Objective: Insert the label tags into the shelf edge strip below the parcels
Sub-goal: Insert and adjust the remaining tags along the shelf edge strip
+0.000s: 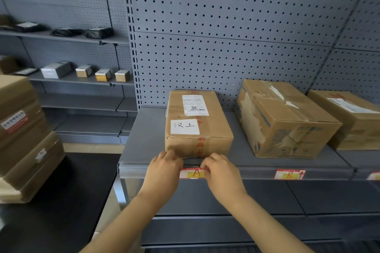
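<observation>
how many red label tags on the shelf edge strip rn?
3. Red-and-yellow "A" tag between both hands; second tag below the middle cardboard parcel; third tag cut off at right edge. More may lie beyond frame.

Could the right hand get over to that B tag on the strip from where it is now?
Probably yes. The right hand is at the A tag, and the B tag sits further right along the same strip. Nothing hangs in front of the strip between them; the boxes stand back on the shelf.

Parcel depot; pegboard shelving [226,26] stacked with labelled parcels [197,123].
</observation>
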Demonstrator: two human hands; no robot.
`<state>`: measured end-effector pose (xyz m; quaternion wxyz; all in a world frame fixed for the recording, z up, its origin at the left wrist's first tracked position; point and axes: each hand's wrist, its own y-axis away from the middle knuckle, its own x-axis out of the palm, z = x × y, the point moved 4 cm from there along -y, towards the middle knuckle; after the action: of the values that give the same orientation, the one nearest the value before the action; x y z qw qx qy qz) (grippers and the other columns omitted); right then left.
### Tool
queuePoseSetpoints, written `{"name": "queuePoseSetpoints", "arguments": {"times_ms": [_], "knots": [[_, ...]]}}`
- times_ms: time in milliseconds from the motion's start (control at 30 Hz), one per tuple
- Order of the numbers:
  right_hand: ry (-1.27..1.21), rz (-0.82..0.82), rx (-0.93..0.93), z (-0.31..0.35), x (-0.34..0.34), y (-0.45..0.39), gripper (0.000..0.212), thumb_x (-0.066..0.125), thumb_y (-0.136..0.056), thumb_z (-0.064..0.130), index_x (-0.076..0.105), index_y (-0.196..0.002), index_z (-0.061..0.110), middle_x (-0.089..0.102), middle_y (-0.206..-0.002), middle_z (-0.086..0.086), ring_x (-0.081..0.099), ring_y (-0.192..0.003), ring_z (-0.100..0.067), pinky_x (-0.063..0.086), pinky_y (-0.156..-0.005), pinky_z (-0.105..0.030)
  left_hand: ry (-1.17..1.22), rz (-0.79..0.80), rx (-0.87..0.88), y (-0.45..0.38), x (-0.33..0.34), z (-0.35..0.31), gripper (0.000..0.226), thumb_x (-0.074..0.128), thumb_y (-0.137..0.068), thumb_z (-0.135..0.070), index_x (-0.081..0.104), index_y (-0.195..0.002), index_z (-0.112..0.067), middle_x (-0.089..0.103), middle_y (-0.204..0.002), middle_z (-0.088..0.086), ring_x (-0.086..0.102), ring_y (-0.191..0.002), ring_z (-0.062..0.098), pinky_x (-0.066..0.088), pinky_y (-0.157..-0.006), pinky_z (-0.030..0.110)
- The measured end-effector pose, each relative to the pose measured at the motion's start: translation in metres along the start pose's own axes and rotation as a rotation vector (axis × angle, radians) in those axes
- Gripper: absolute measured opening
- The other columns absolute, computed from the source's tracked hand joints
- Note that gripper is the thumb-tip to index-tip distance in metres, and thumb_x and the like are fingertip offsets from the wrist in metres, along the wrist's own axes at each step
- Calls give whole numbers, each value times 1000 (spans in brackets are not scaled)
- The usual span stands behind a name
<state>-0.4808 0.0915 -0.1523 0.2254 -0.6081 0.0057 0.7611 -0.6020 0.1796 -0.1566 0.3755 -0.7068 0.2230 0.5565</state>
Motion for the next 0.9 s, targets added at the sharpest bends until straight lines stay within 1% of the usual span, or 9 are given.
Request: {"name": "queuePoseSetpoints", "arguments": {"times_ms": [167,300,433,600,700,900], "knots": [[51,27,-20,1,4,-1,22,51,-89,7,63,-101,21,57,-104,1,53,-98,-20,50,-75,-36,9,13,2,3,4,-1,17,49,-90,-12,60,-100,-20,59,-106,2,55,-91,20,44,-80,28],[60,17,-32,0,4,0,25,51,-90,7,64,-105,22,58,-104,2,53,-97,-19,49,-73,-33,48,-10,-3,11,3,-4,23,51,-88,-11,53,-109,-22,57,-111,-1,56,-94,19,43,-81,27],[55,28,-27,-1,5,2,29,51,-89,4,64,-107,21,57,-107,2,51,-99,-19,49,-74,-34,35,-11,2,12,4,-7,28,49,-87,-7,53,-112,-21,55,-117,0,54,-100,20,43,-84,27],[40,21,-4,-2,7,6,33,51,-88,0,62,-112,19,54,-111,2,50,-102,-19,50,-73,-34,28,10,-3,10,5,-10,31,49,-86,-4,53,-112,-20,55,-116,1,51,-103,20,42,-89,28],[33,17,14,-2,7,7,32,50,-88,0,61,-111,19,54,-111,2,49,-104,-19,49,-72,-34,41,17,-12,11,5,-10,29,48,-85,-3,54,-109,-18,55,-115,2,52,-101,21,43,-86,28],[-4,18,67,-5,6,8,28,49,-90,4,63,-109,19,55,-110,0,51,-104,-19,50,-76,-35,131,-5,-51,10,3,-9,25,48,-88,-7,59,-106,-20,57,-115,0,53,-97,20,44,-75,26]]}}
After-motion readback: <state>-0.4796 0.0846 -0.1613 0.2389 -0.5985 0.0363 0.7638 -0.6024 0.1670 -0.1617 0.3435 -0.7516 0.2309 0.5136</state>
